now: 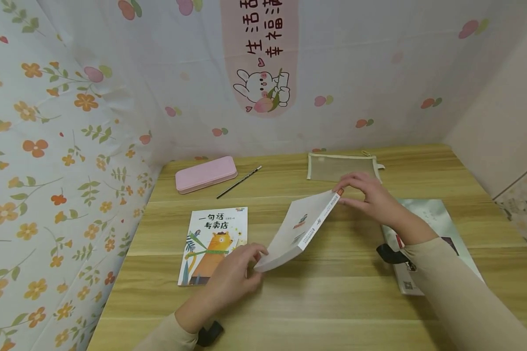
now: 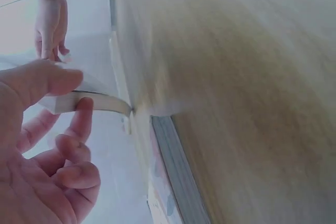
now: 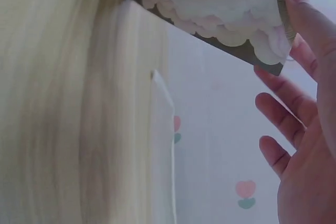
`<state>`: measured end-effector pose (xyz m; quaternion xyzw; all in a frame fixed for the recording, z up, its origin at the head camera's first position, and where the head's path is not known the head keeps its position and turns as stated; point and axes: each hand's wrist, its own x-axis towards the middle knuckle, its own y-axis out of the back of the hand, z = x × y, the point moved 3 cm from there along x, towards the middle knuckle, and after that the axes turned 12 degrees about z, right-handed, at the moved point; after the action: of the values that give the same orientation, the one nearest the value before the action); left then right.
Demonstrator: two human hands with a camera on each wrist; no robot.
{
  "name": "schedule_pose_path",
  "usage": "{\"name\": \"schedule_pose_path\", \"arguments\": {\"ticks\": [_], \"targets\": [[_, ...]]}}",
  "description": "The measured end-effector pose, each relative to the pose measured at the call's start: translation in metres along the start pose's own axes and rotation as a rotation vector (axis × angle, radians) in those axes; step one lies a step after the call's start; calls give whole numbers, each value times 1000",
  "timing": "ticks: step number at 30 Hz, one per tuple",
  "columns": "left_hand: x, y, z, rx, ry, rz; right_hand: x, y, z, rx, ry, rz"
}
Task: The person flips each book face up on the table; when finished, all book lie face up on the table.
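Observation:
A thick white paperback book [image 1: 285, 226] is held tilted above the table, its printed spine facing right. My left hand [image 1: 234, 273] pinches its lower left corner between thumb and fingers; the left wrist view shows the thumb on top of the page block [image 2: 102, 102]. At the far upper corner my right hand [image 1: 371, 202] grips the book, and in the right wrist view its cover with pale cloud shapes [image 3: 220, 19] shows by the thumb. Beside my left hand lies a picture book [image 1: 215, 243] with an orange animal on its cover.
At the back of the wooden table [image 1: 334, 302] are a pink pencil case [image 1: 206, 174], a dark pencil [image 1: 239, 182] and a mesh zip pouch [image 1: 340, 167]. A pale green book [image 1: 436, 214] lies partly beneath my right forearm. Patterned cloth [image 1: 167, 87] hangs behind.

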<state>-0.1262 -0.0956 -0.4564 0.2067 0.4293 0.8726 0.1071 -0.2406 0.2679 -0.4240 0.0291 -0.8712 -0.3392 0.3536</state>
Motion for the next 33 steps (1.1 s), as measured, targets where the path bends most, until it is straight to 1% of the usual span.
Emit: {"name": "schedule_pose_path", "arguments": {"ticks": [2,5,8,11,14,19,21,24,27,33], "targets": [[1,3,1,-21,-6,39,2,2,-1,34,-29,9],[2,7,3,-51,-4,118,3,5,-2,68,-80,24],[3,11,3,-70,15,213,4,7,-4,82,-129,45],[3,13,3,-91,33,290,4,8,-6,102,-173,56],[3,15,2,-129,52,340,5,9,-7,110,-220,49],[4,18,1,-185,58,408,5,10,-8,120,-279,29],[4,19,1,-201,47,431,5,11,-9,129,-292,25],[4,21,2,-226,33,446,5,13,-11,149,-310,25],[3,22,2,-249,33,440,5,15,-12,144,-319,23],[3,22,2,-279,55,430,6,17,-16,120,-339,13]]}}
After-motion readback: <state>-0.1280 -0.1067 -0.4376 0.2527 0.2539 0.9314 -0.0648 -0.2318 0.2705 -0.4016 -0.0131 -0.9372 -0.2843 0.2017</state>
